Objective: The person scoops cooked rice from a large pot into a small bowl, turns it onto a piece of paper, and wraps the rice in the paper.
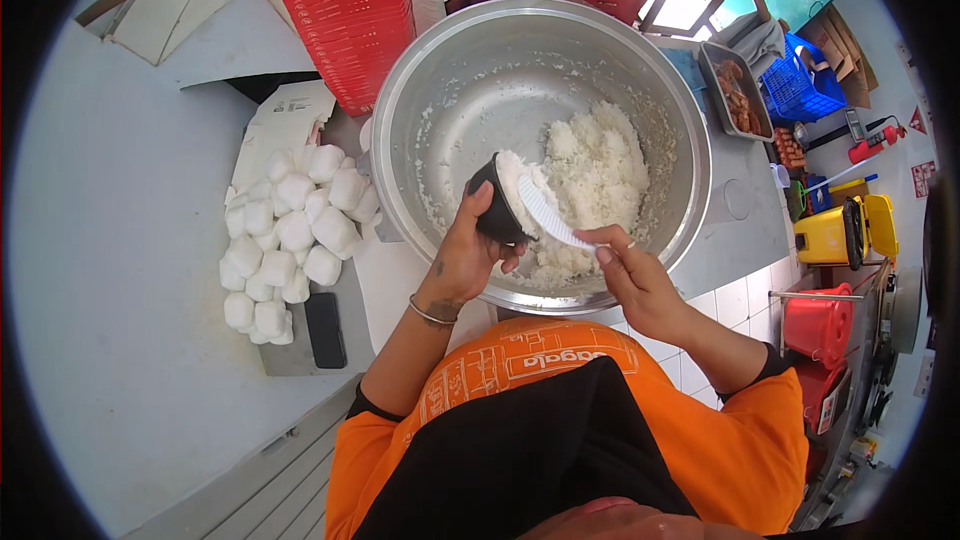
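Observation:
A large metal pot (465, 105) stands before me, with a heap of cooked white rice (600, 160) on its right side and grains stuck to its wall. Over the pot's near part, my left hand (472, 245) grips a small black bowl (493, 208), tilted and filled with rice. My right hand (640, 280) is closed on the handle of a white ribbed rice paddle (545, 212). The paddle's blade lies against the rice at the bowl's mouth.
Left of the pot, several white wrapped rice portions (295, 230) are piled beside a black phone (325, 330). A tall stack of red boxes (345, 20) rises behind them. At the right are a metal tray of food (735, 90) and a blue crate (803, 80).

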A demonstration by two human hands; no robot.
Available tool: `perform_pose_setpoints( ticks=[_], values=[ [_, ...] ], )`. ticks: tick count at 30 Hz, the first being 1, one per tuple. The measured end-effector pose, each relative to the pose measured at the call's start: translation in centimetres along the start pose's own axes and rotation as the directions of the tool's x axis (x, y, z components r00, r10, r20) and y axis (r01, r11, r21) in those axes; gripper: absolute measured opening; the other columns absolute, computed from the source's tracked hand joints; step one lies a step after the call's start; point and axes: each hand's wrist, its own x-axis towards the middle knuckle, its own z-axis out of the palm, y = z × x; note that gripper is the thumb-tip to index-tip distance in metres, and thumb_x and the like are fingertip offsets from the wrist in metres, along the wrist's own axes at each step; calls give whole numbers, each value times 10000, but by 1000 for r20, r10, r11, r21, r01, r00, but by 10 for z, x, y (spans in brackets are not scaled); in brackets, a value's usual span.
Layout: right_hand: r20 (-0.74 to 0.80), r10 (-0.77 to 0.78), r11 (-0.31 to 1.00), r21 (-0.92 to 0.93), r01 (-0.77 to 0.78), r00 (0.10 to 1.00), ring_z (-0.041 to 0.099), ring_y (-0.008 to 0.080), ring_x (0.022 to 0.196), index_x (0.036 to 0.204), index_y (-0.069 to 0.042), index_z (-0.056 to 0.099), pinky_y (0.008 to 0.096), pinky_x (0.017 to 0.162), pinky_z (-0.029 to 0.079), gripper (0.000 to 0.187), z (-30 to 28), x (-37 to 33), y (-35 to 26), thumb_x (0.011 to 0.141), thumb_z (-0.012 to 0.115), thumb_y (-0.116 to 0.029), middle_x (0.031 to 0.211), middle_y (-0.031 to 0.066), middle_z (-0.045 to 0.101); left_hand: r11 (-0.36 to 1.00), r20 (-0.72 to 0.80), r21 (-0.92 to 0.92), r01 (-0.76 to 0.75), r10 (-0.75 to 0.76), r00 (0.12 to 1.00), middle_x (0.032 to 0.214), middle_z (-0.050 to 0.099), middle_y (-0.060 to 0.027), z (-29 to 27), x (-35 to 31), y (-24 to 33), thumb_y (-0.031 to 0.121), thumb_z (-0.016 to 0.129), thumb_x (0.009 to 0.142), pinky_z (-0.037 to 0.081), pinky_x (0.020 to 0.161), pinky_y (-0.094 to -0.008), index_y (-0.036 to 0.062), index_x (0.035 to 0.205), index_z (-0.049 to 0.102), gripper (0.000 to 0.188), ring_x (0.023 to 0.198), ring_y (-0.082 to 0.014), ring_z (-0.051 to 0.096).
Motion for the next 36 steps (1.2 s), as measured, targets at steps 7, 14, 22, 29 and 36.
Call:
perform_pose_setpoints(
  ticks=[7,14,22,29,36],
  values=[
    [272,-125,979,-124,164,954,628,241,848,1296,-105,500,353,803,474,279,-16,8,-7,1079,352,-199,880,162,593,977,68,212,20,-35,997,914,592,-44,6,-5,4,503,462,986,422,468,-227,149,1348,356,518,621,-105,557],
    [303,42,985,146,-90,952,499,153,654,1275,-131,492,298,611,408,255,-19,3,-3,1073,361,-216,767,60,497,868,51,495,-16,-11,999,917,544,-61,18,-8,7,395,562,964,402,474,-215,141,1371,300,547,625,-86,514],
    [284,426,176,905,-387,859,264,54,419,1275,-193,477,182,313,208,254,-29,-14,21,1059,355,-245,626,-35,373,925,122,355,-134,96,988,1217,469,-117,12,-2,-4,179,626,889,522,856,-360,137,1363,280,589,1069,-209,555],
    [136,416,555,745,-369,899,285,55,449,1293,-167,494,211,373,203,274,-18,-22,3,1064,372,-254,629,-36,369,996,68,-77,-44,49,996,1342,451,-119,-1,2,-1,59,655,849,446,1066,-407,94,1364,311,621,1244,-256,505],
    [17,178,908,383,-171,984,357,52,538,1277,-129,513,218,510,318,263,3,-22,1,1073,371,-215,663,-30,397,911,144,335,-241,203,969,1333,399,-121,14,-9,3,-9,790,766,436,1066,-346,67,1407,228,855,1286,-211,437]
  ],
)
